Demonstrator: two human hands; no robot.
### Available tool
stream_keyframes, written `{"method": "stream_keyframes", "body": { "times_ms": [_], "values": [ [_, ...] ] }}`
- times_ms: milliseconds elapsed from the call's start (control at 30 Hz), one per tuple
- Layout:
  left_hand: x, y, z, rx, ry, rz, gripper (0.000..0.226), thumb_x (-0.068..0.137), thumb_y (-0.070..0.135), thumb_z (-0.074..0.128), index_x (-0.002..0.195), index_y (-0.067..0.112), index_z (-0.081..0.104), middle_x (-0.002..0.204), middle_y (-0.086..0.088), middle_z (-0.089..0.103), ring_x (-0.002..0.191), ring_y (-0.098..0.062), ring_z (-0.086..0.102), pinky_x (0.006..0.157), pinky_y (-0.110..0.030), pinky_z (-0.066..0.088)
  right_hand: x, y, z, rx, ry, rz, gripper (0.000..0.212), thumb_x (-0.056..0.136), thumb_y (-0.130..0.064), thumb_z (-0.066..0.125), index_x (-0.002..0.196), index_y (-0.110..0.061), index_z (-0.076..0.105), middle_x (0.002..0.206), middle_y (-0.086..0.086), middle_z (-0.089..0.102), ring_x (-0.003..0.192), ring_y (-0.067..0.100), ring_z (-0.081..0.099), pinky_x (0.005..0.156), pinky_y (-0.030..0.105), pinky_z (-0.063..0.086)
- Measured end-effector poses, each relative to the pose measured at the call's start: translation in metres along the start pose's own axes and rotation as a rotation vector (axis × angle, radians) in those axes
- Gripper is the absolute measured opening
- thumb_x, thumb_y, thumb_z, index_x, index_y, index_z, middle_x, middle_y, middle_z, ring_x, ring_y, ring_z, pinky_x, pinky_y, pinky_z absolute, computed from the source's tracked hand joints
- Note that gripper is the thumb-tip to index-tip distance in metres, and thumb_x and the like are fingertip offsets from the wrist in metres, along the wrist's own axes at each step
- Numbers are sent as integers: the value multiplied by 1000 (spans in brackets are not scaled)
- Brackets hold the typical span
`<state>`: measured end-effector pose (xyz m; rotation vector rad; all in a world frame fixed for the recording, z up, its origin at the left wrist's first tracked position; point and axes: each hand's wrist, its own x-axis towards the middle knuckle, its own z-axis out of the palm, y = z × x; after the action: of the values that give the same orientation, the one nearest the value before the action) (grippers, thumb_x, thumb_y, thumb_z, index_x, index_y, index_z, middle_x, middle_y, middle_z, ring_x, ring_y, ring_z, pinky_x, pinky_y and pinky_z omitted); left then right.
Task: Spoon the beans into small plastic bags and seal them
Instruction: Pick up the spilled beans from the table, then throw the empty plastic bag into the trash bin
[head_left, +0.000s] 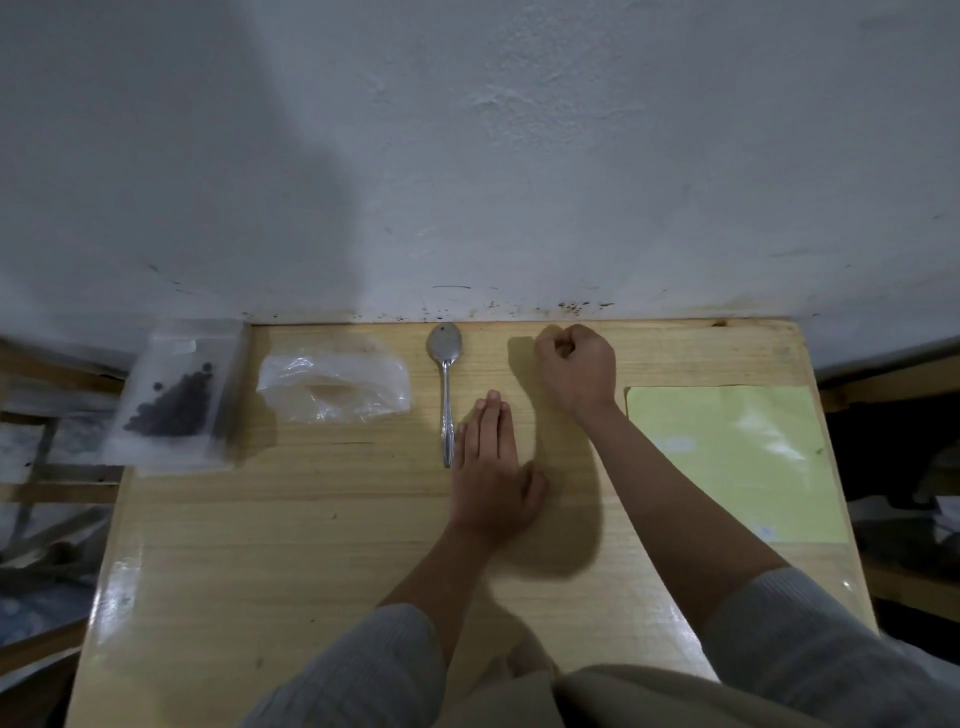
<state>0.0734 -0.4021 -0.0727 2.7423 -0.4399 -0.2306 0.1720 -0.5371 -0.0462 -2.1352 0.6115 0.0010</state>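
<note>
Head view: I see my left hand (491, 470) lying flat and open on the wooden desk (291, 530), its fingertips just beside the handle of the metal spoon (446, 384). My right hand (576, 366) is curled into a fist near the far edge; whether it grips anything, I cannot tell. Dark beans (174, 402) sit in a clear bag (179, 395) at the desk's far left corner, with small plastic bags (332, 387) between it and the spoon. A yellow sheet (737, 462) lies right.

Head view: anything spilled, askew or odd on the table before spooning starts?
No spill visible. One oddity: the bag of beans overhangs the table's far-left corner, partly off the wood. The spoon lies straight, beside the empty plastic bags.
</note>
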Motion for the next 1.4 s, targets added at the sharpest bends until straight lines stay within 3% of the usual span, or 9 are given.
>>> {"method": "stream_keyframes", "body": {
  "times_ms": [367, 567, 700, 800, 900, 1033, 1200, 1300, 1400],
  "values": [
    [-2, 0, 0, -81, 34, 10, 75, 83, 42, 40, 141, -5, 34, 151, -18, 29, 141, -32, 24, 116, -46, 19, -59, 24, -20, -30, -14, -81, 24, 97, -15, 39, 76, -6, 45, 56, -4, 41, 49, 10, 39, 51, 28, 25],
    [-16, -16, -21, -148, 241, 141, 44, 78, 22, 46, 113, 1, 61, 134, -19, 50, 127, -29, 39, 104, -47, 36, -83, 26, -28, -46, -62, -59, 27, 99, -15, 40, 86, 2, 56, 68, 7, 54, 60, 19, 47, 56, 28, 28],
    [-37, -55, -46, -67, 479, -82, 48, 74, 21, 55, 120, 6, 57, 138, -23, 41, 123, -37, 38, 103, -45, 28, -101, 11, -22, 67, -116, -25, 27, 99, -13, 39, 96, 2, 62, 66, -1, 51, 57, 13, 45, 50, 19, 31],
    [-37, -102, -73, -11, 571, -233, 51, 73, 23, 54, 122, 8, 56, 142, -29, 33, 127, -41, 32, 104, -47, 25, -116, -1, -9, 194, -127, 55, 27, 98, -12, 37, 95, -2, 63, 62, 1, 50, 52, 16, 46, 54, 28, 42],
    [-31, -152, -100, -11, 457, -277, 45, 77, 22, 62, 122, 16, 56, 148, -28, 25, 136, -43, 25, 107, -50, 23, -139, -18, 5, 283, -119, 115, 26, 98, -16, 38, 90, -10, 62, 59, 0, 47, 52, 19, 44, 57, 35, 45],
    [-15, -189, -120, -54, 227, -225, 45, 83, 20, 64, 128, 17, 55, 149, -17, 34, 139, -32, 29, 107, -49, 33, -166, -31, 16, 317, -69, 133, 25, 99, -16, 39, 87, -10, 60, 57, -4, 43, 50, 13, 42, 51, 29, 40],
    [-13, -193, -133, -187, 258, -133, 38, 85, 18, 65, 122, 11, 60, 133, -13, 48, 120, -29, 49, 96, -41, 42, -197, -35, 25, 338, 22, 180, 27, 97, -15, 41, 78, -16, 59, 58, -8, 45, 54, 10, 43, 56, 28, 40],
    [-25, -174, -146, -241, 298, -96, 35, 85, 24, 66, 118, 15, 62, 123, -7, 52, 89, -23, 58, 81, -34, 47, -218, -33, 23, 376, 84, 210, 24, 96, -14, 41, 86, -9, 62, 57, -6, 44, 51, 10, 40, 53, 28, 36],
    [-46, -146, -154, -318, 304, -58, 33, 82, 22, 69, 115, 17, 64, 116, -5, 52, 71, -16, 57, 68, -24, 39, -239, -27, 15, 424, 132, 235, 24, 97, -16, 41, 87, -9, 62, 56, -2, 42, 45, 12, 37, 45, 26, 33]
  ]
}}
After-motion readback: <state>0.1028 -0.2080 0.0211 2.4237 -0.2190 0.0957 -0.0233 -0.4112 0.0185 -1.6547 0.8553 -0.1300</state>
